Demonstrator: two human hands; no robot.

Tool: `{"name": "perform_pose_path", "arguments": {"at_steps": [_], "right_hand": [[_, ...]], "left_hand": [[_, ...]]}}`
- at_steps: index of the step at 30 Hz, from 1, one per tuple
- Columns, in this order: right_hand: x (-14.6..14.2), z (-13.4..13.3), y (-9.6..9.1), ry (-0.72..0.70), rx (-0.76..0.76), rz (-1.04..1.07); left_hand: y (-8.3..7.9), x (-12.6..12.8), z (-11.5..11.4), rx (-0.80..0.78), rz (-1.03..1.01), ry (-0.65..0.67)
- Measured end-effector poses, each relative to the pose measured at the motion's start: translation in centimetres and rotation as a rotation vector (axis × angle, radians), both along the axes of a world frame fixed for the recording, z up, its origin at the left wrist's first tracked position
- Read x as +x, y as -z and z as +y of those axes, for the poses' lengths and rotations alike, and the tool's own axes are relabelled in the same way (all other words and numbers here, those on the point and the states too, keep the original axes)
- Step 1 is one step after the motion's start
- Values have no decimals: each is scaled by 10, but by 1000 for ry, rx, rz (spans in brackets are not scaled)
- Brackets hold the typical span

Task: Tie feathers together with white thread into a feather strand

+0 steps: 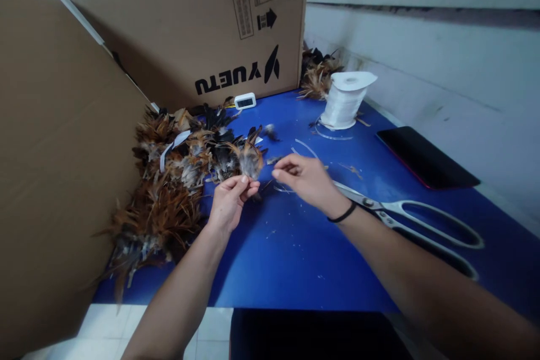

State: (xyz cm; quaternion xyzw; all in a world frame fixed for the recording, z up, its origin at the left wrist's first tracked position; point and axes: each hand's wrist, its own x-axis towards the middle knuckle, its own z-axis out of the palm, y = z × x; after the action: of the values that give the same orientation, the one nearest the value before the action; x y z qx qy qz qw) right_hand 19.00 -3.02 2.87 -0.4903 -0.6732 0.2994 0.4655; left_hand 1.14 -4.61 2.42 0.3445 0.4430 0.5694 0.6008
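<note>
My left hand point(230, 198) pinches a small bunch of brown and grey feathers point(250, 161) by their quills, held upright above the blue table point(295, 236). My right hand point(306, 177) is just to its right, fingers curled and pinched together close to the bunch; a thin white thread point(304, 146) curves away from it toward a white spool point(345, 100). Whether the fingers hold that thread is too fine to see. A black band circles my right wrist.
A heap of brown, black and orange feathers point(169, 191) lies left of my hands against cardboard boxes point(189, 22). Large scissors point(413, 219) lie to the right, under my right forearm. A dark phone point(426, 156), a small white timer point(245, 101) and more feathers point(316, 76) sit farther back.
</note>
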Motion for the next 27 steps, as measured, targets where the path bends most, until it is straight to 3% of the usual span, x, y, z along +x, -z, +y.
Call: {"name": "perform_pose_path", "arguments": {"at_steps": [3,9,17,27], "right_hand": [[-18,-4,8,-169,-171,202],[-22,-8,9,-131,-99,258],[-9,-6,-11,-42,-53,264],[-5,-7,-12,-147,-9,332]], "left_hand": [[1,4,-3,37,31,35],[1,6,-8,24,90,149],[-4,2,-8,-104,3,253],[-4,1,-8,-198,-45,346]]}}
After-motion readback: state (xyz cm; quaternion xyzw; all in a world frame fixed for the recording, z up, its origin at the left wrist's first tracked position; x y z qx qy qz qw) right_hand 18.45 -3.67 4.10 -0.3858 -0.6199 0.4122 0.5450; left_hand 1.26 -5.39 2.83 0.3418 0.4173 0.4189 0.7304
